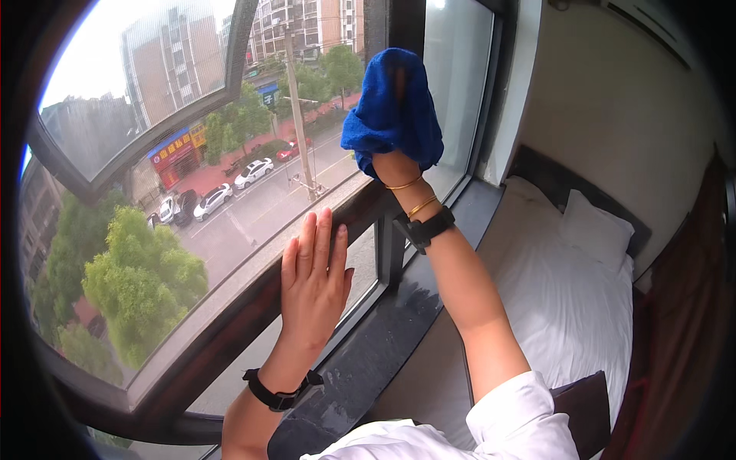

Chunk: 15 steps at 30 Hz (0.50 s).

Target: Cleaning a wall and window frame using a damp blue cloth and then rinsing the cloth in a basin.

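Observation:
A blue cloth [397, 109] covers my right hand [399, 92], which is raised against the dark upright of the window frame [407, 29]. Under the cloth the fingers are hidden. My left hand [313, 270] lies flat on the dark horizontal rail of the window frame [230, 328], with its fingers nearly straight, a little spread and nothing held. Beyond the rail, a window sash with a mesh screen [167, 115] stands tilted outward at the upper left. Below the hands runs a dark stone window sill [374, 339] with wet-looking patches.
A bed with a white sheet [558, 287] and a pillow [597, 224] stands at the right, beside a brown curtain [684, 322]. A dark flat panel [583, 405] is near my right elbow. Outside, far below, are a street, parked cars and trees.

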Tool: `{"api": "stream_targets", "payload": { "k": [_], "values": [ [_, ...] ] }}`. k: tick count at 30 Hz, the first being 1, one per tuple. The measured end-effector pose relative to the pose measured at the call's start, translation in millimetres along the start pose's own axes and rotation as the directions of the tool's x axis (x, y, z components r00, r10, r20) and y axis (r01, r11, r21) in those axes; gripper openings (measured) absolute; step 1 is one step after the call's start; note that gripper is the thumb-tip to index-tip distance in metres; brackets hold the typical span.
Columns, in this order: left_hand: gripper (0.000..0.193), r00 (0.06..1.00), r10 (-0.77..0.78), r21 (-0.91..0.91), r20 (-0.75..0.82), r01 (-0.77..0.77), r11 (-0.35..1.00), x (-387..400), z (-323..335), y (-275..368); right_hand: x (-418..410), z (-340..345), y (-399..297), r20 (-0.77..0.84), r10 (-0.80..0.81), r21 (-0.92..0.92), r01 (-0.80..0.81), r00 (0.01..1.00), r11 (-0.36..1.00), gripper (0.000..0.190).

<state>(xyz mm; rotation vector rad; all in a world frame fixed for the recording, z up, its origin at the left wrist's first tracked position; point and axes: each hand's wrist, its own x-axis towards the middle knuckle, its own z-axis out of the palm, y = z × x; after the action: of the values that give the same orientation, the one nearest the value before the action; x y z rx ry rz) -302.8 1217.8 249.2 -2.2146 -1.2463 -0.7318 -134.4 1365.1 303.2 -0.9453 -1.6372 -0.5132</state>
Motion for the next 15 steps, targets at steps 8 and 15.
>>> {"api": "stream_targets", "payload": {
  "k": [8, 15],
  "values": [
    [0.058, 1.0, -0.009, -0.077, -0.01, 0.008, 0.997, -5.3, -8.2, -5.9, -85.9, -17.4, -25.4, 0.017, 0.116, 0.065, -0.117, 0.993, 0.991, 0.056],
    [0.059, 0.999, -0.031, -0.013, 0.011, 0.031, 0.999, -8.6, -28.3, -3.2, 8.9, -39.4, -43.1, -0.059, -0.174, 0.043, 0.177, 0.983, 0.983, 0.054]
  ]
}}
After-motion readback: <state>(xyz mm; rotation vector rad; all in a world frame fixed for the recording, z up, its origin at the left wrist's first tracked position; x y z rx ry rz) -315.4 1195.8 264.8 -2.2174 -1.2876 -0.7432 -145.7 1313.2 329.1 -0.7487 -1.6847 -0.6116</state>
